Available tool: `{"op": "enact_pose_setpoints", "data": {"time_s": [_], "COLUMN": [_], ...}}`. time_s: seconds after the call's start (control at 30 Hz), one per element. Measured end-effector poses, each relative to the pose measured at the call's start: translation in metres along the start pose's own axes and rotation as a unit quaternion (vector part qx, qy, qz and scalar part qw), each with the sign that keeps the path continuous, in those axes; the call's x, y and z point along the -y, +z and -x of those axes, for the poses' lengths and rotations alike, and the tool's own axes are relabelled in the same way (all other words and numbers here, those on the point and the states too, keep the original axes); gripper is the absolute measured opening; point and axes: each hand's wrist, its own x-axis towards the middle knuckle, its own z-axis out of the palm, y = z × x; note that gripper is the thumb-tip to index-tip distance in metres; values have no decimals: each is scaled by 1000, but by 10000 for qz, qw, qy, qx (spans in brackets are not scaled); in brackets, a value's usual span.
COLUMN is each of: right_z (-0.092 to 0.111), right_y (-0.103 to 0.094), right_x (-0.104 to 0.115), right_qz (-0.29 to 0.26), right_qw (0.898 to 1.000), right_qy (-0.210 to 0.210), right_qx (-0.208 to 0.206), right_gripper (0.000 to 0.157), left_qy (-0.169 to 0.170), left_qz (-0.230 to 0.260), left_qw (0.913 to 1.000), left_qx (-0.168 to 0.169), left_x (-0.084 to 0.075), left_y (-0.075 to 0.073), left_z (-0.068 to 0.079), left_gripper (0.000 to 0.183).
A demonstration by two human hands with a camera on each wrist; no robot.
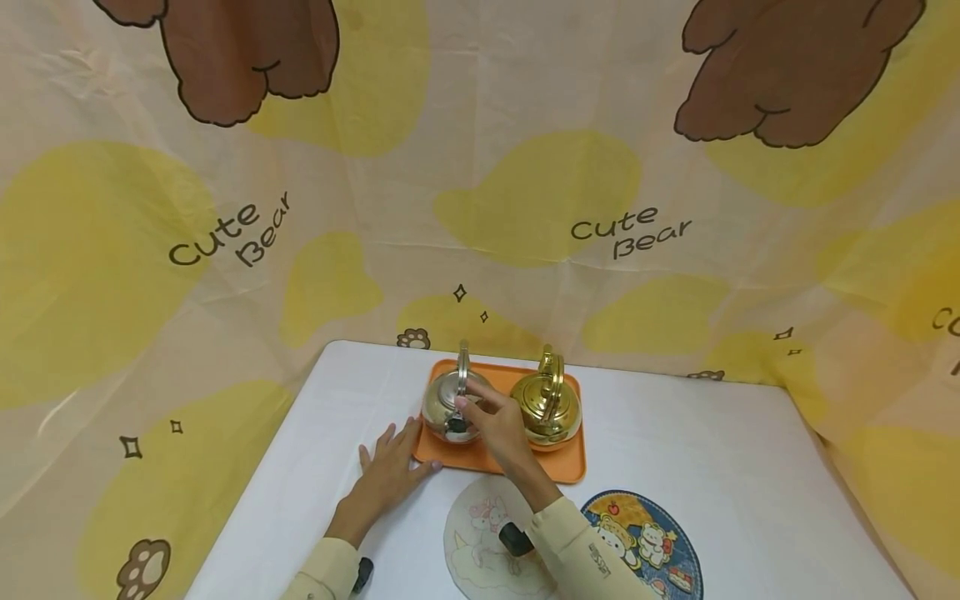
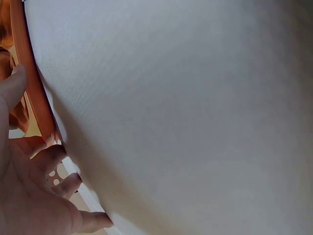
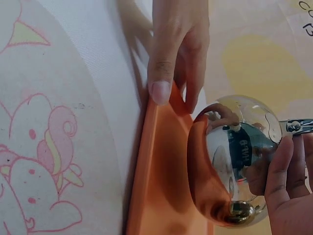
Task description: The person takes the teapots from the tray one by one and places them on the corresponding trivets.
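Note:
A silver teapot (image 1: 442, 404) with an upright loop handle stands at the left of an orange tray (image 1: 517, 477). Thumb and fingers of my right hand (image 1: 501, 429) pinch the lower part of this handle; the right wrist view shows the fingertips close against its base. To the right on the same tray stands a gold teapot (image 1: 555, 425) with a similar handle. My left hand (image 1: 390, 471) lies spread at the tray's near left corner. Its thumb touches the front rim and its forefinger the left side, while the other fingers rest on the table.
A pale round mat (image 1: 468, 562) with a pink drawing lies before the tray, partly under the right forearm. Beside it is a dark blue round mat (image 1: 686, 554) with cartoon figures. Behind the white table (image 1: 712, 458) hangs a yellow-patterned cloth (image 1: 510, 200).

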Motion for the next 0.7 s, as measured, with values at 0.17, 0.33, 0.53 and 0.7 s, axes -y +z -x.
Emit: {"op": "enact_pose_setpoints", "data": {"time_s": [0.17,0.33,0.53,0.7], "right_z": [2,4,8,12], "right_y": [-1,-2,-1,1], "right_x": [5,13,22,29], "right_qz": [-33,-45,30,56], "right_qw": [9999,9996,9992,9990], "right_qy": [-101,-256,-354,-387], "right_qx": [53,132,201,216], "right_gripper": [42,42,42,43], "left_qy": [36,29,42,45], "left_qz": [58,70,-12,-42], "left_qw": [10000,10000,10000,10000], "left_qx": [-31,-45,-49,-48], "left_x": [0,-1,-2,-2], "left_y": [0,-1,-1,0], "left_z": [1,1,1,1], "left_gripper": [90,89,89,90]}}
